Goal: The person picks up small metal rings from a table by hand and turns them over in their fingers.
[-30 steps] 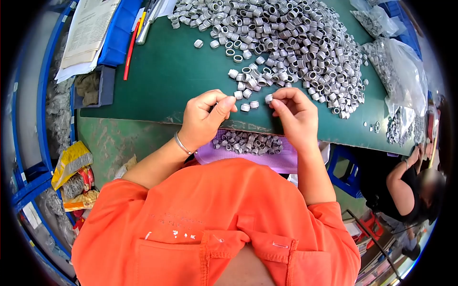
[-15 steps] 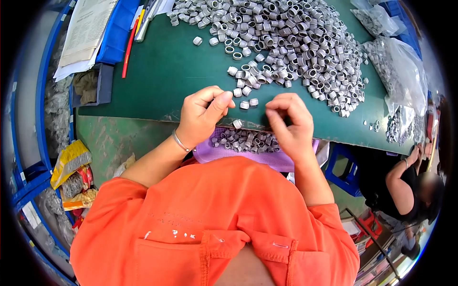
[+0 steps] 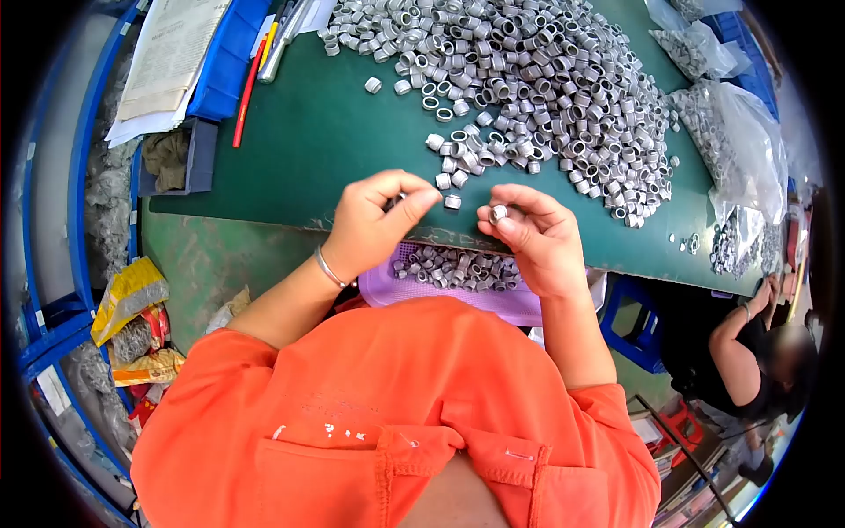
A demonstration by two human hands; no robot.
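Ring pile [image 3: 546, 97] on tabletop [image 3: 290, 150]. Basket [image 3: 377, 283] of rings [image 3: 458, 267] below near edge. Bags [image 3: 744, 141] right of pile; pens [image 3: 246, 106], papers [image 3: 163, 66] left.

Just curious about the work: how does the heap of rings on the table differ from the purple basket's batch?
The heap of rings is far larger than the batch of rings. The heap lies loose on the green table; the batch sits in the purple basket, closer to the orange shirt. Both look grey.

head-worn view, facing forward and down, near the table [image 3: 290, 150]
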